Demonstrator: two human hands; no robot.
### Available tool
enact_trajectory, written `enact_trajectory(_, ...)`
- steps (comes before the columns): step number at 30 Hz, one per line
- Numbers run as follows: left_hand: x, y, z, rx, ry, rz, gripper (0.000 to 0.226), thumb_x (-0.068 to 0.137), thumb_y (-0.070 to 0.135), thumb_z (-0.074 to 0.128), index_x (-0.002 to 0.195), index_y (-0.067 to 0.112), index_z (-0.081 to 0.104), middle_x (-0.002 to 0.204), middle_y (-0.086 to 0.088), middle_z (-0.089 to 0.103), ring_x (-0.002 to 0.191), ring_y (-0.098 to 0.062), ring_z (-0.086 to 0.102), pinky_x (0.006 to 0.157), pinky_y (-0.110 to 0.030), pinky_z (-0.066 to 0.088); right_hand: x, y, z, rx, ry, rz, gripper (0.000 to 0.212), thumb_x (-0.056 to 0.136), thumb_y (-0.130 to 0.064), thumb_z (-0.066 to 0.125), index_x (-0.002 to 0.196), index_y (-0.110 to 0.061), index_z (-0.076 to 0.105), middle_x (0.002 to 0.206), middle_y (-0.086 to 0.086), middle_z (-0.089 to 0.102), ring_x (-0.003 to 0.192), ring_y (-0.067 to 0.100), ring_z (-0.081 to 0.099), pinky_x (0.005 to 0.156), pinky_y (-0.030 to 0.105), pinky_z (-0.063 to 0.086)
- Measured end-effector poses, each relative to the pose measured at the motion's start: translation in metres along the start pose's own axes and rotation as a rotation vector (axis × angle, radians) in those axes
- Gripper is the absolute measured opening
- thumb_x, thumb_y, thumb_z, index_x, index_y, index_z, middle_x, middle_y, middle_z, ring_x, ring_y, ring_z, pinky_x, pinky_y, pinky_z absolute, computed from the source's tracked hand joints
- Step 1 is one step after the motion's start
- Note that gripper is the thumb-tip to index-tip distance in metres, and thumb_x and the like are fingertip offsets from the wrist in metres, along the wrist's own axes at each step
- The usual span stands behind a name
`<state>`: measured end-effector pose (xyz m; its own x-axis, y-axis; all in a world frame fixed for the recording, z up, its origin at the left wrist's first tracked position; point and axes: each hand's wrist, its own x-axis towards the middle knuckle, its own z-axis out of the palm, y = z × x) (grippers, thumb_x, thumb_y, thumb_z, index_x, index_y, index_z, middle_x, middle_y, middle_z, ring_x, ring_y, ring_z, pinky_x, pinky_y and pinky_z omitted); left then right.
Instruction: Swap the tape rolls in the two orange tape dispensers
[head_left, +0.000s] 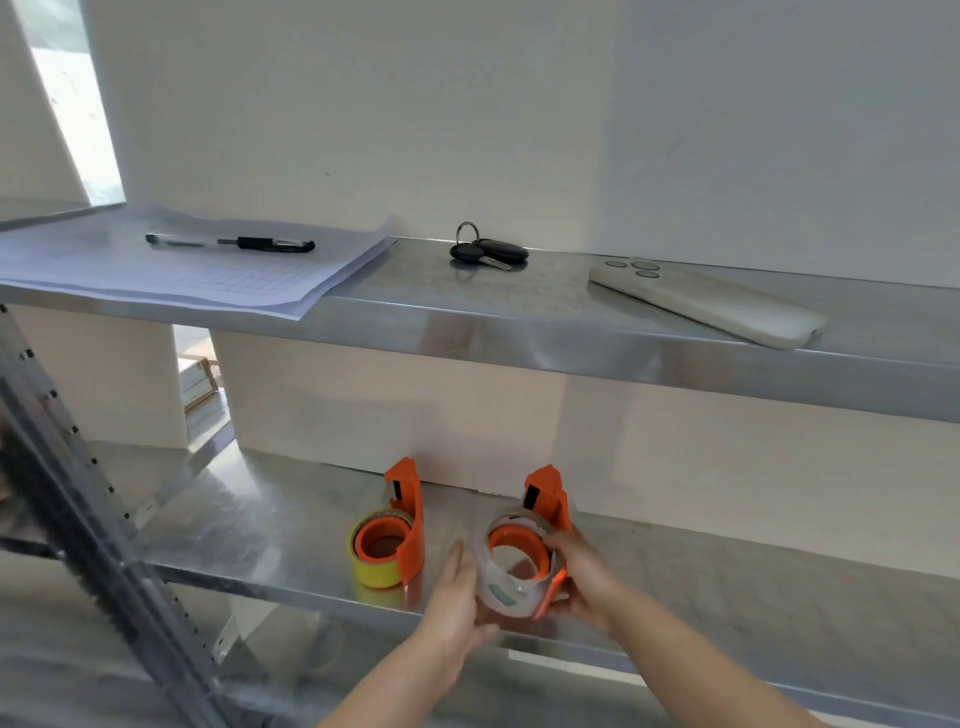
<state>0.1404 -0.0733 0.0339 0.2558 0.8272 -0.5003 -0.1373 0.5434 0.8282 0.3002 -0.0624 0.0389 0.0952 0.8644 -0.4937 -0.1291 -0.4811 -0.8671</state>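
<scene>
Two orange tape dispensers stand on the lower metal shelf (270, 525). The left dispenser (410, 514) holds a yellow tape roll (371, 569) and nobody touches it. The right dispenser (550, 499) carries a clear tape roll (506, 587) on its orange hub. My left hand (457, 603) cups the clear roll from the left and below, fingers pointing up. My right hand (582, 577) grips the right dispenser's body from the right side, thumb near the roll's top.
On the upper shelf (571, 343) lie a sheet of grid paper (171, 275) with a black pen (234, 242), a bunch of keys (485, 253) and a white phone (706, 301) face down. A perforated shelf upright (93, 514) runs diagonally at the left.
</scene>
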Motion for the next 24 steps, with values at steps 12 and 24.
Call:
enact_trajectory(12,0.059,0.004,-0.013,0.523,0.037,0.133,0.037,0.099,0.024,0.030,0.123,0.015,0.057,0.127,-0.009,0.061,0.118,-0.022,0.055,0.106,-0.034,0.040,0.071,0.025,0.002,-0.364,0.248,0.034,0.037,0.079,-0.032,0.051,0.116,-0.035,0.053,0.115,0.004,0.042,0.113,0.033,0.051,0.104,0.044,0.041)
enact_trajectory(24,0.079,-0.009,-0.012,0.641,0.195,0.206,0.045,0.098,0.018,0.036,0.142,0.010,0.034,0.147,-0.011,0.042,0.135,-0.025,0.039,0.109,-0.027,0.029,0.076,0.023,0.003,-0.552,0.288,0.033,0.083,0.072,-0.062,0.044,0.146,-0.032,0.020,0.140,0.016,0.044,0.127,0.035,0.044,0.111,0.046,0.031)
